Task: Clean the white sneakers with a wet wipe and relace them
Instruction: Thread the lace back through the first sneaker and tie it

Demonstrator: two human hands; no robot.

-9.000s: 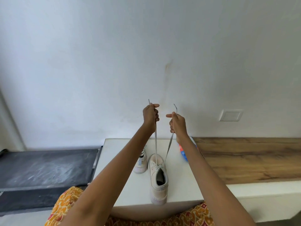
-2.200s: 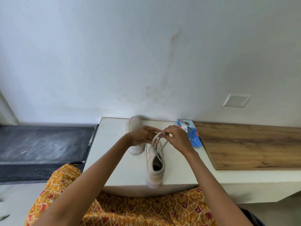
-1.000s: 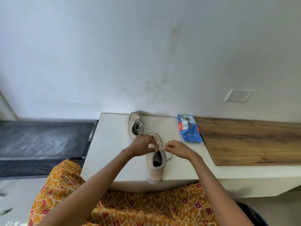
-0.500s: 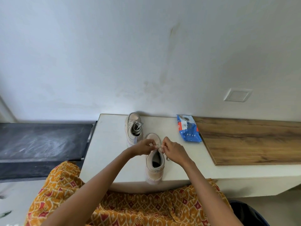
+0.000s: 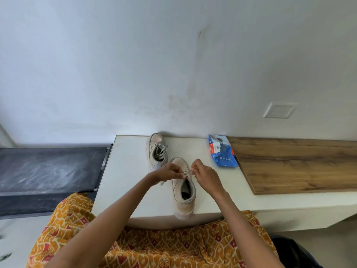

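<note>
- The work looks near its end: the near sneaker (image 5: 183, 188) has its lace (image 5: 187, 172) threaded, and both hands meet over the top of the tongue, which I judge to be the tying of the knot or bow.
- The left hand (image 5: 167, 172) has its fingers curled and pinches one part of the lace just left of the shoe's opening; the right hand (image 5: 205, 174) pinches the other part just to the right. The two hands are close together, almost touching, with a short stretch of lace between them.
- The far sneaker (image 5: 156, 151) already carries a lace, lying loose and bunched over its opening; whether it is tied I cannot tell.
- No wipe is in either hand, so the cleaning seems done, though the shoes are too small here to judge how clean they are.
- Left to do, by my reading: finish this bow, and perhaps tidy the far shoe's lace.
- The near sneaker stands upright on the white counter (image 5: 127, 182), toe toward the wall, heel overhanging the front edge. It is off-white to pale beige with a grey lining at the collar and a faintly pink sole edge.
- The far sneaker stands just behind and to the left, near the wall.
- A blue pack of wipes (image 5: 222, 151) lies to the right, beside the wooden board (image 5: 299, 165).
</note>
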